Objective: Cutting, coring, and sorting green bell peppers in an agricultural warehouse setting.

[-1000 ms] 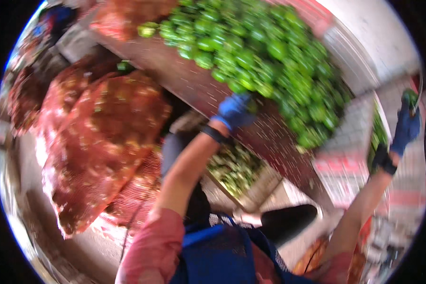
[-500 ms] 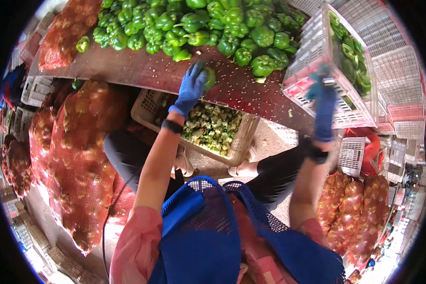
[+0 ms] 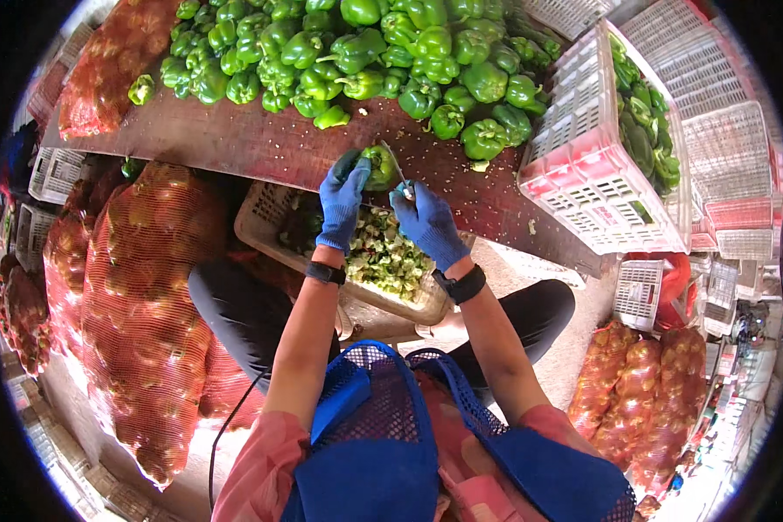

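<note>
My left hand [image 3: 342, 196], in a blue glove, grips a green bell pepper [image 3: 378, 169] over the near edge of the table. Closed round the handle of a small knife [image 3: 392, 160], my gloved right hand [image 3: 426, 219] is just right of the pepper. The thin blade points up and away, along the pepper's right side; whether it touches the skin I cannot tell. Beyond both hands, a large heap of green bell peppers [image 3: 357, 52] covers the far part of the dark red table [image 3: 261, 143].
Below the table edge stands a crate [image 3: 261, 213] of pepper trimmings [image 3: 391, 257]. A white crate [image 3: 574, 148] holding green peppers leans at the table's right. Red mesh sacks [image 3: 148, 296] bulge on the left; more sacks [image 3: 639, 383] lie at the right. Stacked crates [image 3: 726, 148] stand farther right.
My right hand has swung left from beside the white crate to the pepper, bringing the knife. My left hand and its pepper have come slightly nearer.
</note>
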Demonstrator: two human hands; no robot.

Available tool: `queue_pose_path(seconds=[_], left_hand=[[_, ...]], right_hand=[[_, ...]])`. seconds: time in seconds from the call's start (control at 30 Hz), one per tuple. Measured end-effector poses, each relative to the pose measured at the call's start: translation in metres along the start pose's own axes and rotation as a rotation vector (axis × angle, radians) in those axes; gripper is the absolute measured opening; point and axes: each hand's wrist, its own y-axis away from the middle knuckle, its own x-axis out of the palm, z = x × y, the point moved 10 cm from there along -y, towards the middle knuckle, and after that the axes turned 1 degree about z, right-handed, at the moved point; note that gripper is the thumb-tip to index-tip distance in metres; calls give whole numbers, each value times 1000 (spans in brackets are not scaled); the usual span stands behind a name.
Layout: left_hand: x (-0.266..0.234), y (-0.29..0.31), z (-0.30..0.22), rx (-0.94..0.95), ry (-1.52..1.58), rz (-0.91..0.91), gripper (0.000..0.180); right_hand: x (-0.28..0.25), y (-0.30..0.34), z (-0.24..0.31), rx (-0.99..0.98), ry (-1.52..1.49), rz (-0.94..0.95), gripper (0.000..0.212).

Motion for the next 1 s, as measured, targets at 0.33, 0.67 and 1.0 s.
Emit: queue_pose_path(seconds=[0.33,0.67,1.0], left_hand=[[-4,-5,16,-18,119,-122,31],[-3,1,16,-28,98,-241,28],[-5,-4,20,103,-24,-274,26]], right_hand=[[22,-10,-13,10,208,98,22],[39,-29,-27,165,244,194,23],[38,-7,-25,264,337,209,27]])
